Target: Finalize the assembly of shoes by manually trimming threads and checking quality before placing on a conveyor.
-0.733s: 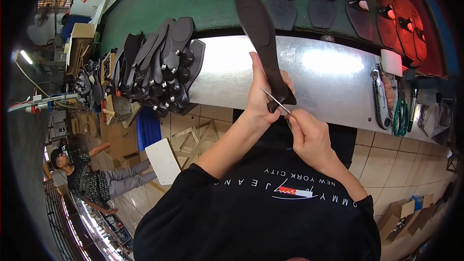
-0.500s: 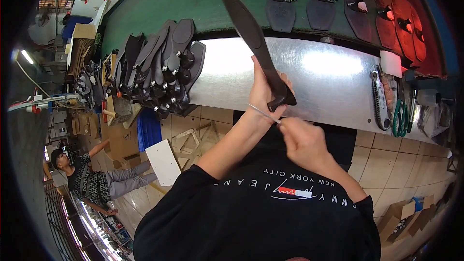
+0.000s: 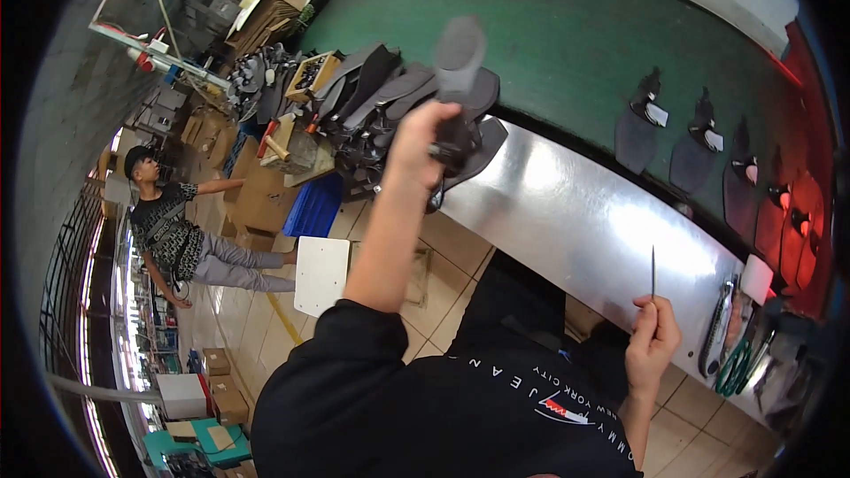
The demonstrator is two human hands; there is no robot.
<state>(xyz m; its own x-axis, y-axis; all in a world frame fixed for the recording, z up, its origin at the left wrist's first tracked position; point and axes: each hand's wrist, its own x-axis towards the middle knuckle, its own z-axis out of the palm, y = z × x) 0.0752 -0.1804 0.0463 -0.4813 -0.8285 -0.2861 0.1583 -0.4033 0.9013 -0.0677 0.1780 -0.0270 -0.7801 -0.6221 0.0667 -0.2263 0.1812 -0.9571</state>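
Observation:
My left hand (image 3: 416,146), blurred by motion, is closed on a dark sandal sole (image 3: 460,46) over the pile at the table's left end. The sole points upward, its rounded end smeared by movement. Under and around it lie several black and grey sandal soles (image 3: 367,93) with dark straps and shiny fittings. On the right, my right hand (image 3: 652,336) pinches a thin pointed metal rod (image 3: 653,270), held upright just off the front edge of the steel table. The rod's lower end is hidden in my fingers.
A steel table (image 3: 558,195) adjoins a green belt (image 3: 549,26) carrying several sandals (image 3: 642,124) toward a red-lit area. Scissors (image 3: 733,367) and a cutter knife (image 3: 714,327) lie at right. A white stool (image 3: 320,274), a blue crate (image 3: 312,205) and another person (image 3: 173,230) are left.
The view has turned left. My left hand has carried a sole from in front of me to the pile. My right hand has drawn away rightward with the rod, now upright.

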